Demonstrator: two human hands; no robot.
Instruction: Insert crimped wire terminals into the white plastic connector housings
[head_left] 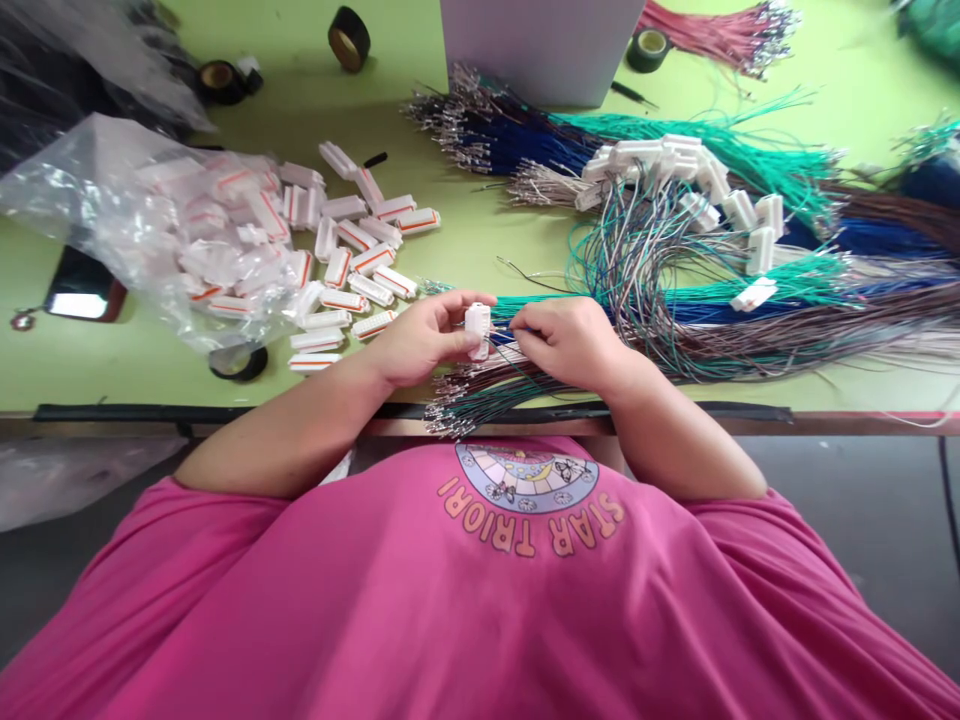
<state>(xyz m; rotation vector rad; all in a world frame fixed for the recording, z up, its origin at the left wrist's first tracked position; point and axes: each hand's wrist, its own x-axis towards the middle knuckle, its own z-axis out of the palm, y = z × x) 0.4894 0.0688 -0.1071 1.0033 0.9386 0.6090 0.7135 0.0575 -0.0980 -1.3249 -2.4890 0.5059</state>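
Note:
Between the thumb and fingers of my left hand (pixel 426 340) is a white connector housing (pixel 478 332), held upright over the wires. My right hand (pixel 571 340) is closed in a pinch on a thin wire (pixel 504 331) at the housing's right side. Whether the wire's tip sits inside the housing is too small to tell. Below both hands lies a bundle of dark green wires with metal terminals (pixel 454 405). Blue, brown and green wires (pixel 675 345) run off to the right under my right hand.
Loose white housings with orange strips (pixel 373 258) lie left, beside a clear plastic bag (pixel 187 230) of more. Wired housings (pixel 675 160) rest on wire bundles at right. A grey box (pixel 540 50), black tape rolls (pixel 349 40) and a phone (pixel 86 285) are on the green table.

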